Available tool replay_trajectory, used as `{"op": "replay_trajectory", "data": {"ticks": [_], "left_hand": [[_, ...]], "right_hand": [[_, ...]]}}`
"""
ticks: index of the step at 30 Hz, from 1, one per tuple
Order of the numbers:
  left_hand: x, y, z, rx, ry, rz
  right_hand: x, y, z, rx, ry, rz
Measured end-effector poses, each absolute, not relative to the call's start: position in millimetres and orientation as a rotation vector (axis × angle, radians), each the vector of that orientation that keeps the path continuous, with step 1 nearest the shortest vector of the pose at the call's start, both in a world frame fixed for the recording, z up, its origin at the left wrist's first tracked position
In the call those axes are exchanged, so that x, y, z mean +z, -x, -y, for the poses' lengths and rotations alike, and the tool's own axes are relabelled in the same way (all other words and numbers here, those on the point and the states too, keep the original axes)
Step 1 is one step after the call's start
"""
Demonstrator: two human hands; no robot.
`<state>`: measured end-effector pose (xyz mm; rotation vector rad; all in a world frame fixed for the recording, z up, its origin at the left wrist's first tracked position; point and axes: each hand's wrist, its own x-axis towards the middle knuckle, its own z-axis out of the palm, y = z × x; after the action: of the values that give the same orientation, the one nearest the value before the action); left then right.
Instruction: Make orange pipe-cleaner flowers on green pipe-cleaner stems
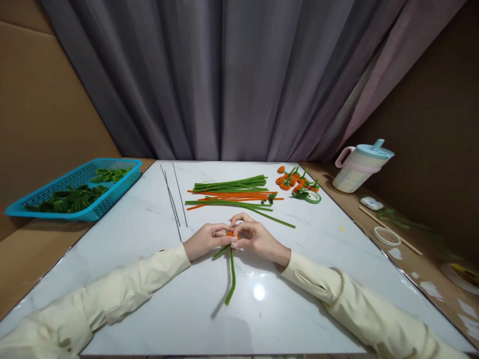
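Marble table (318, 234); left hand (205, 241), right hand (257, 238) pinch orange-tipped green stem (232, 275).

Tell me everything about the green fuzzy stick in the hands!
The green stick looks like a fuzzy pipe cleaner, thin and slightly bent. Its top is pinched between the left hand and right hand, beside a small orange bit. A shorter green end pokes out leftward under the hands. The long part points toward the camera, low over the white table, throwing a shadow.
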<state>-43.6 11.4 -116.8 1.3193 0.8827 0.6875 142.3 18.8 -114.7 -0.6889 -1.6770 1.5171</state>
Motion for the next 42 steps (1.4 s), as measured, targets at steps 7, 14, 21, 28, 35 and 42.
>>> {"op": "replay_trajectory", "data": {"ticks": [7, 14, 21, 28, 35, 42], "left_hand": [[-113.8, 41.5, -11.5, 0.625, -1.324, -0.813], [-111.2, 40.7, -9.6, 0.593, -1.319, -0.76], [-113.1, 40.8, -10.2, 0.602, -1.33, -0.753], [-112.9, 40.5, -10.6, 0.633, -1.336, -0.766], [-117.5, 40.8, -9.9, 0.663, -1.354, -0.792], [-122.7, 41.5, -6.6, 0.992, -1.511, -0.909]], "right_hand": [[-126.2, -152.9, -37.5, 1.795, 0.622, 1.615], [-129.0, -158.3, -44.3, 1.896, 0.553, 1.606], [-130.8, -158.3, -42.3, 2.005, 0.451, 1.621], [-133.6, -156.5, -42.5, 2.02, 0.388, 1.632], [-143.9, -154.4, -43.0, 1.979, 0.385, 1.59], [-138.5, -150.8, -41.5, 1.91, 0.517, 1.538]]}}
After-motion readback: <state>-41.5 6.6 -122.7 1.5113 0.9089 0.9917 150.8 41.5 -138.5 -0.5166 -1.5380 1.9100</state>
